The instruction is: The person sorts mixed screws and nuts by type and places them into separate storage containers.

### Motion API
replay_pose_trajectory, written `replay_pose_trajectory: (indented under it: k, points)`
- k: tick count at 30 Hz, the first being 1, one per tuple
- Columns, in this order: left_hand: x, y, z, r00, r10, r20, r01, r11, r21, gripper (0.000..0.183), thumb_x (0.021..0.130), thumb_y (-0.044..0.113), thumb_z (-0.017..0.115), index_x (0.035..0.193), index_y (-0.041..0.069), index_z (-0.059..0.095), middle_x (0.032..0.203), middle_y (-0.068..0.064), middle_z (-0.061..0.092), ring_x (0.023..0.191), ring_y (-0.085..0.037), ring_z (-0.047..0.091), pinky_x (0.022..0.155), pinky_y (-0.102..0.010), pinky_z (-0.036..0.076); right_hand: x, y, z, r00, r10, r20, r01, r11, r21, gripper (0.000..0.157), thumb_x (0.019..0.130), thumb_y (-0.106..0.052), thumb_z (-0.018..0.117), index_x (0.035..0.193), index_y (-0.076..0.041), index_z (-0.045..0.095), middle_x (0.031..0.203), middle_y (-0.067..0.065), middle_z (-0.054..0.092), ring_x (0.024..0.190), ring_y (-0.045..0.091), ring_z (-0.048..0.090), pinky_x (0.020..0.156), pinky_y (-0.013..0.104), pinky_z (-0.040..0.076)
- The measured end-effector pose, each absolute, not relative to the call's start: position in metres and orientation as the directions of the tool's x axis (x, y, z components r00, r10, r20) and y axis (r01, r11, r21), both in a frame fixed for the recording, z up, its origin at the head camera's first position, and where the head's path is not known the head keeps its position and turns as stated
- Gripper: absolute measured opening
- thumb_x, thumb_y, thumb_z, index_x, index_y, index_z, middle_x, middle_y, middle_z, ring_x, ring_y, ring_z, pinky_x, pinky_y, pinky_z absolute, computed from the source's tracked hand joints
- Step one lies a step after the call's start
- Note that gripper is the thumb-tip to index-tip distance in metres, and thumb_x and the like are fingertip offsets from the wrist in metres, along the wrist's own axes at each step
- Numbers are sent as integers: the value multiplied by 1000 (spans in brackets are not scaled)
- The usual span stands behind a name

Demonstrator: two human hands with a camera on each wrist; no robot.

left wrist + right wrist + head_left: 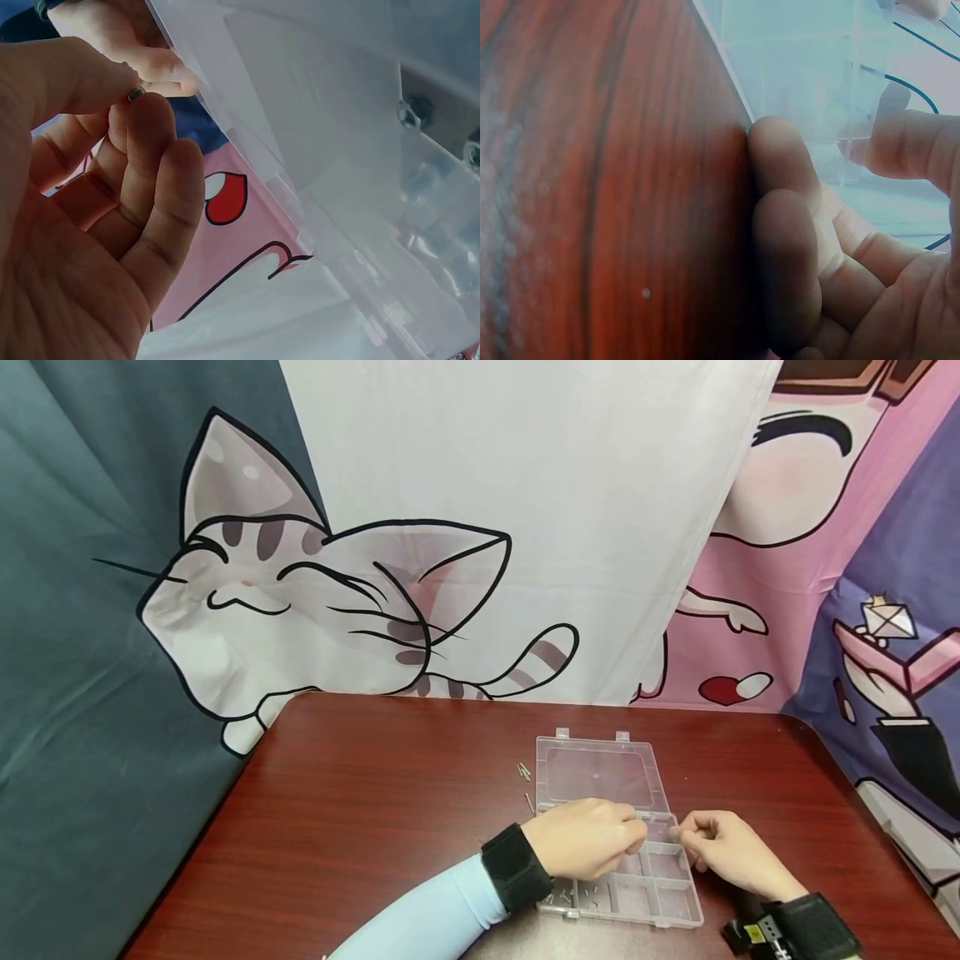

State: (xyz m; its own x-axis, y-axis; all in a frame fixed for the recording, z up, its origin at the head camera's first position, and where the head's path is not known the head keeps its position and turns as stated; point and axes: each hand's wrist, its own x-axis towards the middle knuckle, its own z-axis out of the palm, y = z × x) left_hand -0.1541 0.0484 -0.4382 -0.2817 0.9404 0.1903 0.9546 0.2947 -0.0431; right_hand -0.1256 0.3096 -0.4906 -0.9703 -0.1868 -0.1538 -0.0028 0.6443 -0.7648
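A clear plastic compartment box (pixel 678 906) lies open on the table, its lid (pixel 596 772) folded back. Over its compartments, my left hand (pixel 588 839) pinches a small metal fastener (pixel 136 94) between thumb and fingers; only its round end shows, so screw or nut is unclear. My right hand (pixel 731 852) grips the box's right edge, with the thumb over the rim and curled fingers (pixel 784 232) low against the side. Small metal pieces (pixel 592 893) lie in the near left compartments. In the left wrist view a nut (pixel 409 114) shows through the plastic.
Several screws (pixel 524 772) lie on the brown wooden table (pixel 360 793) left of the lid, and another screw (pixel 529 803) sits nearer the box. Behind the table hangs a printed cloth (pixel 525 460). Each wrist wears a black band (pixel 517 868).
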Motion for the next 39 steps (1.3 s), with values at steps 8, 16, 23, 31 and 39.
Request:
replay_pose_trajectory:
  k: [8,16,23,31,39]
  points:
    - [-149,37,-438,-381,923,48,924,378,56,102,74,79,58,156,23,35,160,-5,30,143,-18,33,113,-37,29,-124,311,-491,-969,-188,-158,-2,648,-762,29,94,-35,61,84,-8,66,64,2,61,58,14,59,57,29,48]
    - [-153,12,-436,-453,891,35,887,446,118,121,66,94,43,163,31,8,167,2,-9,152,-22,-3,119,-48,8,-123,310,-492,-972,-179,-154,2,644,-765,31,93,-38,62,81,-9,65,63,2,61,57,13,58,55,28,46]
    - [-178,-31,-435,-513,852,106,857,499,133,112,74,87,45,162,22,21,168,-6,8,153,-21,9,118,-46,6,-124,311,-491,-970,-183,-158,0,652,-759,31,93,-38,62,83,-9,65,63,1,61,58,13,57,55,27,44]
    - [-198,-66,-445,-551,811,196,835,534,134,66,87,46,65,144,14,53,142,-4,51,130,-17,48,111,-32,33,-124,312,-492,-971,-182,-159,-2,664,-748,33,93,-41,62,81,-10,64,64,1,60,59,14,59,57,28,45]
    - [-207,-67,-460,-532,821,209,844,534,50,21,87,22,66,107,17,68,103,6,58,92,-8,54,85,-24,44,-126,311,-491,-968,-189,-164,1,653,-757,28,93,-35,62,82,-9,65,63,1,61,58,14,58,56,28,45]
